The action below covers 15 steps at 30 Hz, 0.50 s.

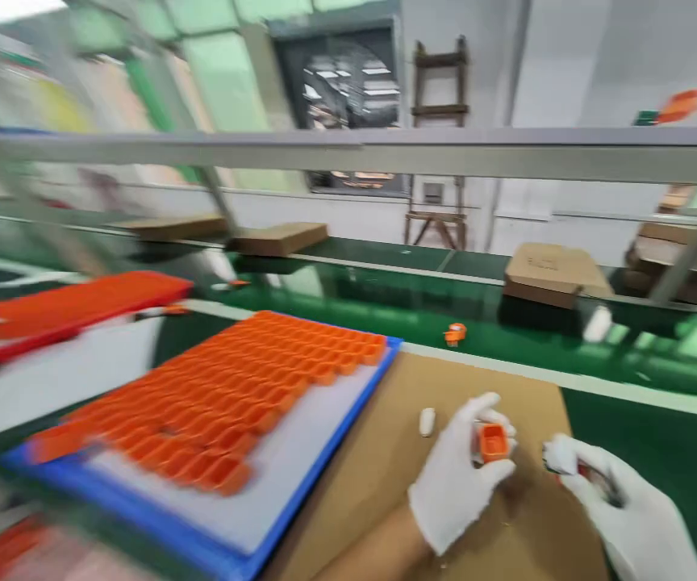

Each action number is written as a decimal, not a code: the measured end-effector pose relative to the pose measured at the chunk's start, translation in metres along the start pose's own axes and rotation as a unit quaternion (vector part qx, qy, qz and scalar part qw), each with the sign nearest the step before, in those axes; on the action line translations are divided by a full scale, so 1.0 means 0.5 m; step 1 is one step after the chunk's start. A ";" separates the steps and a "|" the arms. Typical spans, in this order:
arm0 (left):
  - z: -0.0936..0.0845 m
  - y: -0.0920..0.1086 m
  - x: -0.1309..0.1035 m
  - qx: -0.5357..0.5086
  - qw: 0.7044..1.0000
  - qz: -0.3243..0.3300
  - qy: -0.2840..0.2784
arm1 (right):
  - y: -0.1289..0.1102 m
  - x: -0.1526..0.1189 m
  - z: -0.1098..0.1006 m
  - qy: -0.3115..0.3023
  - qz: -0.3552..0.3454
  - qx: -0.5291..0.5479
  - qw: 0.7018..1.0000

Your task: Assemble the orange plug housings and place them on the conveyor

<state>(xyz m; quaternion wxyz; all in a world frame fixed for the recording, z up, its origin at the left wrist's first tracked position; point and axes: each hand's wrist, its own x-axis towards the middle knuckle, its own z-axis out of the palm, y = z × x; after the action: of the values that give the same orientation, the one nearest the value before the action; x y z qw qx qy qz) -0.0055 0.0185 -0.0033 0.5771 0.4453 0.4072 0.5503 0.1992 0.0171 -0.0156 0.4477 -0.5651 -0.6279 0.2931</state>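
My left hand [454, 476], in a white glove, is closed around a small square orange plastic box [494, 442], its hollow side facing me. Just right of it my right hand [632, 512], also gloved, has its fingers curled around something with red and dark metallic parts, too blurred and covered to name. The two hands are apart, above a brown cardboard sheet [409, 428]. A small white piece [427, 421] lies on the cardboard behind my left hand. Left of the sheet, many orange boxes [203, 395] stand in rows on a white board with a blue rim [324, 464].
Beyond the cardboard runs a glossy green belt [385, 303] carrying an orange part [455, 333] and a white piece [598, 324]. Cardboard boxes [554, 270] sit farther back. A grey rail [348, 149] crosses above. A red tray [82, 311] lies at left.
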 end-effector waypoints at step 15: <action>-0.033 0.018 -0.005 0.130 0.986 -0.004 -0.101 | -0.083 -0.004 0.023 -0.066 -0.126 0.301 0.943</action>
<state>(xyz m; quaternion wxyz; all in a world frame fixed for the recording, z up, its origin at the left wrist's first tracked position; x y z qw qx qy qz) -0.0239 0.0171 0.0010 0.5544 0.5687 0.4164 0.4425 0.1701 0.0088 0.0153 0.5876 -0.2991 -0.6049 0.4464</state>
